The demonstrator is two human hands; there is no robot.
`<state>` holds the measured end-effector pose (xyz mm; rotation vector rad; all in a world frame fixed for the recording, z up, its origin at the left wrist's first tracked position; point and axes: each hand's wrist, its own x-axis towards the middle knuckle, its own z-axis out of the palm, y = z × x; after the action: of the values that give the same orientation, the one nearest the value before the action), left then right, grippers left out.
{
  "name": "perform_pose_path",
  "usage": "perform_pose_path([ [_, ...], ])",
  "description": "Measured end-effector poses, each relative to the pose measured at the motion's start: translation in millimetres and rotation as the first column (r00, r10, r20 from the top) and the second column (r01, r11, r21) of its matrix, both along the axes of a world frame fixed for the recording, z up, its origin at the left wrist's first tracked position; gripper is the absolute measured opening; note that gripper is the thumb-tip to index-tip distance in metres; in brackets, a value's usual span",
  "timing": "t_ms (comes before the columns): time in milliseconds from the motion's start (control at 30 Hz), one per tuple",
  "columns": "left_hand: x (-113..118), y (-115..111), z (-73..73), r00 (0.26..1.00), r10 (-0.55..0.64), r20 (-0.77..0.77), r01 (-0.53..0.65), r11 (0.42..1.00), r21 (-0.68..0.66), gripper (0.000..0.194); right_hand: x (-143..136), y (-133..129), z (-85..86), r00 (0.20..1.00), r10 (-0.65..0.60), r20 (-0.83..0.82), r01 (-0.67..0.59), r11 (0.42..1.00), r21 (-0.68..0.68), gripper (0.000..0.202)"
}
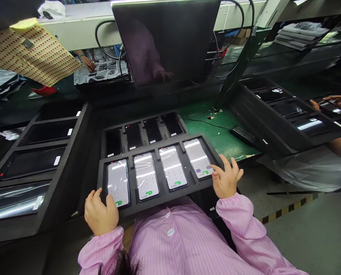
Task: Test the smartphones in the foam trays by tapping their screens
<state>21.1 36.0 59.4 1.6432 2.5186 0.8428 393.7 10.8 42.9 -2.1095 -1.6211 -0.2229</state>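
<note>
A black foam tray (190,185) lies before me, its front row holding several phones with lit white dial-pad screens. My left hand (101,214) is at the tray's front left corner, fingers apart over the edge. Its thumb touches or hovers over the bottom of the leftmost lit phone (118,179). On the right, my right hand (225,177) has its fingers spread. Its index fingertip is at the keypad of the rightmost lit phone (195,151), where two keys show bluish highlights. Between these stand two more lit phones, one left (146,172) and one right (172,164).
Behind is another row of dark phones (133,135). Foam trays with phones stand left (81,131) and right (253,118); another person's hands (338,103) work at the right one. A dark monitor (170,38) stands ahead. A charger brick (243,135) lies on the green mat (207,133).
</note>
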Motion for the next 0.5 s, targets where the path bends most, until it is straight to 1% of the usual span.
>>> perform_pose_path([
  [67,1,0,1.4,1.0,0.001,0.012,-0.001,1.0,-0.014,0.042,-1,1,1.4,0.998,0.066,0.003,-0.066,0.998,0.024,0.074],
  [133,2,-1,3.0,1.0,0.006,0.031,-0.006,1.0,-0.028,0.042,-4,4,3.2,0.994,0.112,0.015,-0.112,0.994,-0.006,0.077],
  [267,4,-1,3.8,0.998,0.033,0.051,-0.03,0.998,-0.05,0.042,-11,8,7.2,0.992,0.115,0.049,-0.109,0.988,-0.108,0.071],
  [333,3,-2,2.4,0.999,0.028,0.045,-0.026,0.999,-0.04,0.041,-15,10,10.3,0.989,0.136,0.05,-0.13,0.984,-0.121,0.069],
  [433,2,-2,-0.1,0.999,0.019,0.031,-0.019,1.0,-0.023,0.041,-21,9,14.4,0.975,0.218,0.043,-0.209,0.967,-0.148,0.07],
  [500,2,-2,-0.9,0.999,0.026,0.027,-0.025,0.999,-0.028,0.041,-21,8,13.7,0.976,0.215,0.043,-0.208,0.97,-0.13,0.073],
])
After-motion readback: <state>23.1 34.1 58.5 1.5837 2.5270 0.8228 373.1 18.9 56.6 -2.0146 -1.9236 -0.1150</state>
